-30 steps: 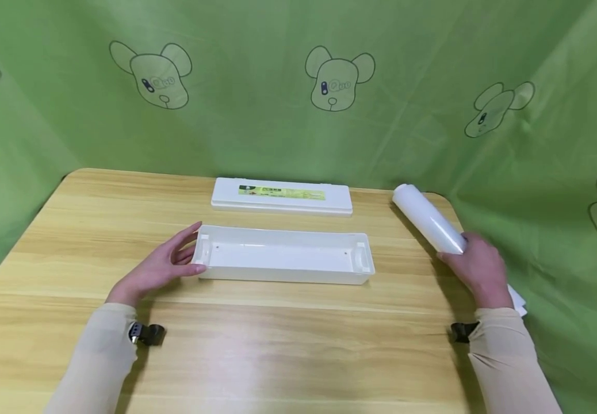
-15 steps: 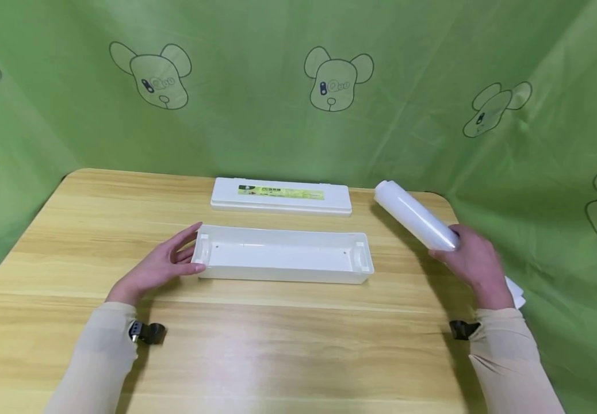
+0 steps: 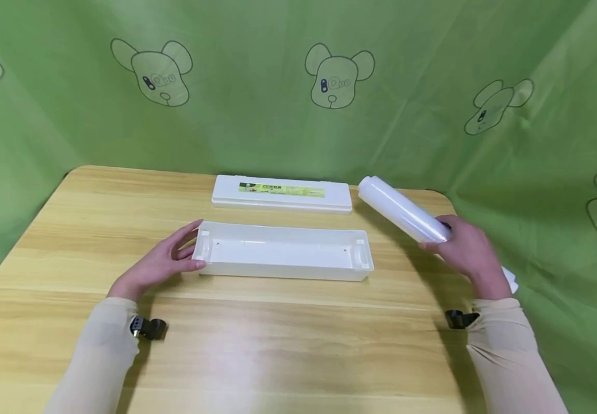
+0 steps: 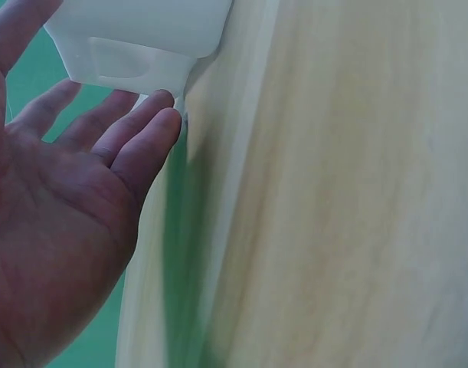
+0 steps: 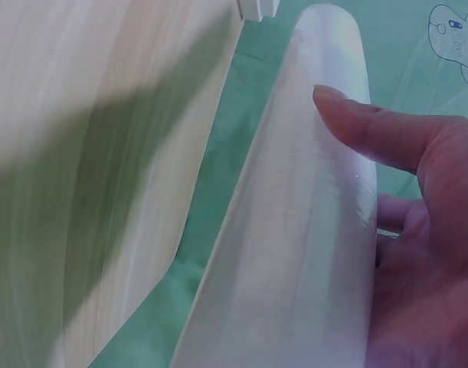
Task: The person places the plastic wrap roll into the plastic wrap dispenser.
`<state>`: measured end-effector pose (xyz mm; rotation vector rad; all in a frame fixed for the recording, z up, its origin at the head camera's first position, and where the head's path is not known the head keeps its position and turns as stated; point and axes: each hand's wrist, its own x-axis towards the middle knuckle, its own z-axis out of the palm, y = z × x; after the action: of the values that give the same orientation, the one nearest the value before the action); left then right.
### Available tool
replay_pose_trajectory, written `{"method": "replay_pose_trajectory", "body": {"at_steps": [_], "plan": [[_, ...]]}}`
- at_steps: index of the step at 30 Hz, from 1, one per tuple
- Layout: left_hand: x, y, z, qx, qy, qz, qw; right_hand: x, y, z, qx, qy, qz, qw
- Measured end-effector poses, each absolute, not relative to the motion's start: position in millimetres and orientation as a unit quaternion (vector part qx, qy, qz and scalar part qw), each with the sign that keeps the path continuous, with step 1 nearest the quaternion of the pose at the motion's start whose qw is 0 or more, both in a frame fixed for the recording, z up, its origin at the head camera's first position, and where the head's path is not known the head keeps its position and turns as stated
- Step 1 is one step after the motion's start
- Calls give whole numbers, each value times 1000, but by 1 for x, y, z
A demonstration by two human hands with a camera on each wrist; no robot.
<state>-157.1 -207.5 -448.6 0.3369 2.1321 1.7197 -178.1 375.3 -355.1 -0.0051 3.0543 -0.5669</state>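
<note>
In the head view my left hand [image 3: 160, 260] holds the left end of a long white plastic box [image 3: 283, 272], thumb on the near corner and fingers at the far one. The box stands uncovered on the table, with a holder moulded inside each end. In the left wrist view the fingers [image 4: 145, 146] lie against the box's end wall [image 4: 122, 65]. My right hand [image 3: 465, 247] grips a thick roll of cling film [image 3: 404, 210] from above, over the table's right side. The roll slants, its far end pointing back left. In the right wrist view the thumb [image 5: 371, 126] lies across the film.
Behind the box lies a separate white lid [image 3: 283, 202] with a green and yellow label. Green cloth [image 3: 257, 132] with animal-head drawings hangs along the back and sides of the wooden table [image 3: 288, 351]. The table's right edge runs beneath my right arm.
My right hand has moved left and a little toward the back, carrying the roll of cling film with it. The left hand and the box have stayed in place.
</note>
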Motion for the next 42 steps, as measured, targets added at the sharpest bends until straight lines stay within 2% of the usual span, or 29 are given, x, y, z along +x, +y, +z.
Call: {"method": "replay_pose_trajectory", "body": {"at_steps": [21,42], "plan": [[-157,-206,-447,124,741,635,180,-184,363,-349,-90,975,-204,6],[-156,-206,-451,114,741,635,187,-185,344,-340,-122,966,-227,0]]}}
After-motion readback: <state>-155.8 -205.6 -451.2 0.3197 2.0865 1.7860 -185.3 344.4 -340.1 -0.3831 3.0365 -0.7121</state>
